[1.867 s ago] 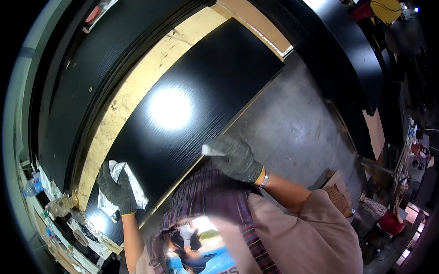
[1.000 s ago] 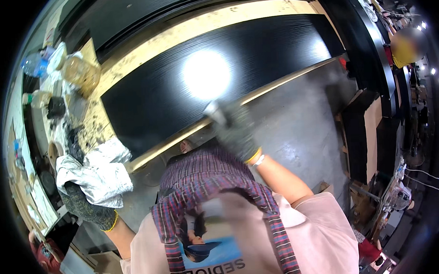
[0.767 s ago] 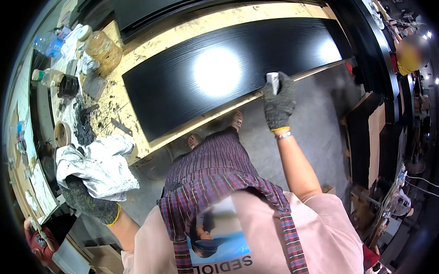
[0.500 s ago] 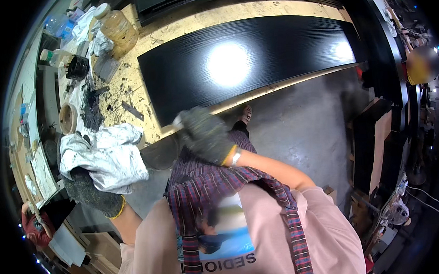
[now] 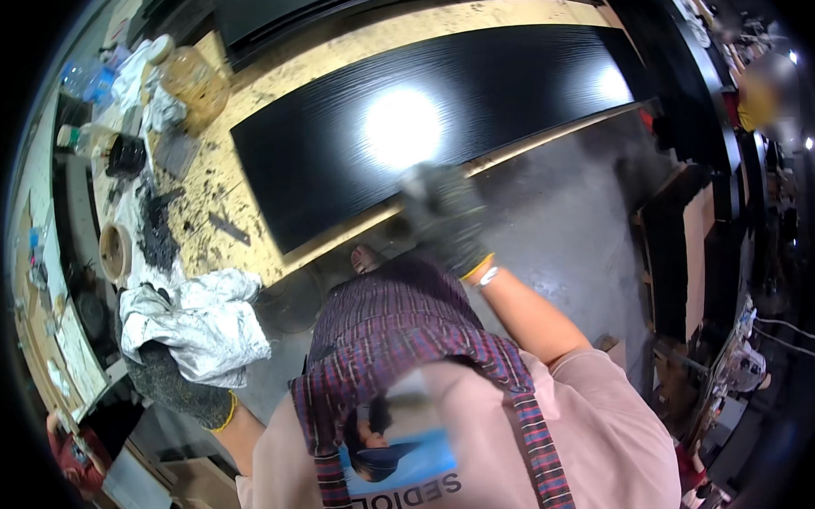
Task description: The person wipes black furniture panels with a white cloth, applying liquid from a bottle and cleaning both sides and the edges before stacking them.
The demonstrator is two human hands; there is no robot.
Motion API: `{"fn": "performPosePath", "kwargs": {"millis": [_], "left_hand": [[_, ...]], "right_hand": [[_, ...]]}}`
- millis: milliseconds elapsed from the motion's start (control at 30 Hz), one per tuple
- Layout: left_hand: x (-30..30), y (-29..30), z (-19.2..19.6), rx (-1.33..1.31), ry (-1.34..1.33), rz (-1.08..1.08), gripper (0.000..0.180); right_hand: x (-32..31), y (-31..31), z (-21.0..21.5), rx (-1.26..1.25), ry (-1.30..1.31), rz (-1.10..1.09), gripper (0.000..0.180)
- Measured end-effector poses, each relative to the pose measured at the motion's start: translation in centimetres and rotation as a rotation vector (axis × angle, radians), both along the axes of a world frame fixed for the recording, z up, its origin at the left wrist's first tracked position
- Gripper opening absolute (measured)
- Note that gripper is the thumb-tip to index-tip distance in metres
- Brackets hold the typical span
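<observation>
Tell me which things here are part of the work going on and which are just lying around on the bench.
In use:
- black panel, with the gloved right hand at its near edge
- white rag, bunched in the gloved left hand

Lying about:
- amber jar
- roll of tape
- small dark pot
- clear plastic bottle

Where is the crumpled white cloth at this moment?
In the head view, the crumpled white cloth is at lower left, gripped by the gloved left hand, beside the spattered workbench.
</observation>
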State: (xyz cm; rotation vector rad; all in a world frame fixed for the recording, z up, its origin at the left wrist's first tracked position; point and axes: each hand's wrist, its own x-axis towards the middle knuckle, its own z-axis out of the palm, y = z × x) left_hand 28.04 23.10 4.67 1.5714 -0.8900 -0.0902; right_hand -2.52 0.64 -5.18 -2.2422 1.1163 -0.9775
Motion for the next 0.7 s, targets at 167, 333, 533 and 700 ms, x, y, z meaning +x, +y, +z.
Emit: {"fn": "performPosePath", "kwargs": {"millis": [167,333,533,700], "left_hand": [[-3.4,-2.8,0.8,0.138,-0.25,0.094,0.032],[-5.8,-6.0,0.6,0.133,-0.109,-0.031,0.036],[-8.0,-8.6,-0.1,0.084,0.166,-0.182,0.048],[-10.1,-10.6,1.2,0.174,-0.054,-0.173,0.059]], "right_hand": [[-13.7,-11.7,-4.1,-0.159,0.132,-0.715,0.038],[-17.4,-14.2,-2.4,-0.117,0.17,-0.66,0.044],[-21.0,-18.1,-4.5,-0.302,0.139,-0.614,0.041],[-29.4,-24.7,-2.3,-0.063,0.241,-0.997,0.042]]}}
